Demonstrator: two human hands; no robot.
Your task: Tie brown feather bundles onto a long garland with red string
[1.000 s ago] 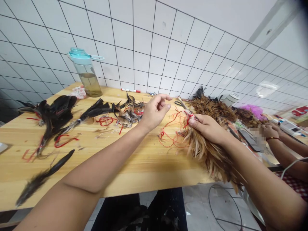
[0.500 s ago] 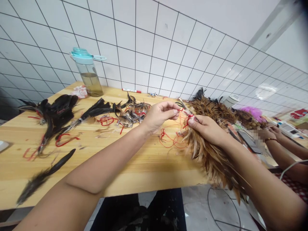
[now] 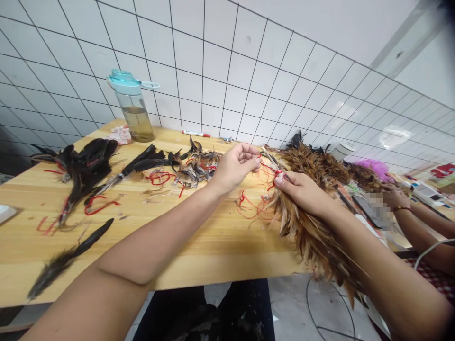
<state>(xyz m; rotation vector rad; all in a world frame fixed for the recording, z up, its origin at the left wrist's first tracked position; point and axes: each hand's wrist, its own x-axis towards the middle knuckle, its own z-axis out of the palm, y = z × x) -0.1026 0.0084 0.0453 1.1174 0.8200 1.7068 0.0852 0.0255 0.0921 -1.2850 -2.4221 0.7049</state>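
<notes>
My right hand [image 3: 302, 189] is closed around the bound end of a brown feather duster [image 3: 305, 232], whose feathers hang down toward the table's front edge. Red string [image 3: 279, 174] wraps the binding by my thumb, and the tip of a thin stick [image 3: 266, 154] pokes out beyond it. Just left of the stick, my left hand [image 3: 236, 166] pinches a red string [image 3: 261, 158] that runs toward the binding. Loose loops of red thread [image 3: 249, 208] lie on the table beneath the two hands.
On the wooden table [image 3: 177, 255] lie black feather bunches [image 3: 88, 163], a pile of small feathers [image 3: 195, 170] and a single dark feather [image 3: 71, 258]. A water bottle [image 3: 137, 118] and a marker [image 3: 195, 134] stand near the tiled wall. At right are more brown feathers [image 3: 313, 161] and another person's arms [image 3: 419, 213].
My left hand has shifted slightly left and up, away from the binding, with the red string between its fingers. My right hand still holds the feather duster in nearly the same place.
</notes>
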